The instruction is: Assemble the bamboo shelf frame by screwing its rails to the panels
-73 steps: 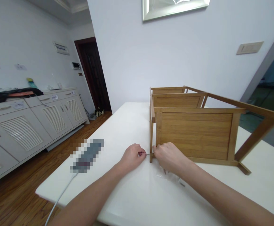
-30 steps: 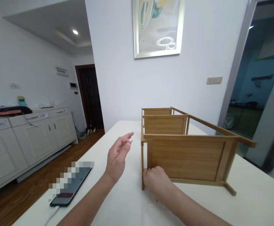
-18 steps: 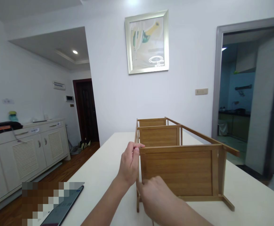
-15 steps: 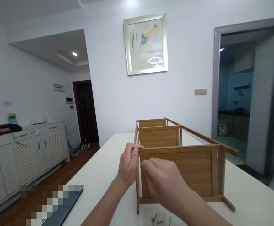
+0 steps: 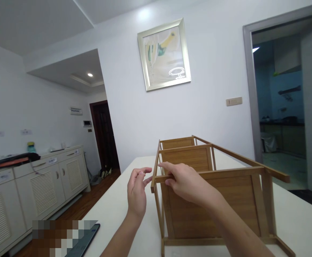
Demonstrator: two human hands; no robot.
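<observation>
A wooden shelf rack (image 5: 212, 203) lies on its side on the white table (image 5: 129, 178), its panels standing upright one behind another. My left hand (image 5: 137, 194) is just left of the near end of the rack's left post (image 5: 156, 182). Its fingers are bent and apart, with nothing visible between them. My right hand (image 5: 186, 184) is at the left end of the nearest panel's top rail. Its index finger reaches over the rail towards the post, with the thumb on the near side, gripping the rail. Its other fingers are partly hidden.
A dark flat device (image 5: 84, 241) lies at the table's left edge, partly pixelated. A white cabinet (image 5: 72, 171) stands along the left wall. Behind the table are a wall with a framed picture (image 5: 163, 55) and a doorway (image 5: 252, 92) at right.
My left hand has come off the rack's corner and moved left, its fingers parting. My right hand has risen to the top rail. The rack looks shifted and tilted, and the view has turned.
</observation>
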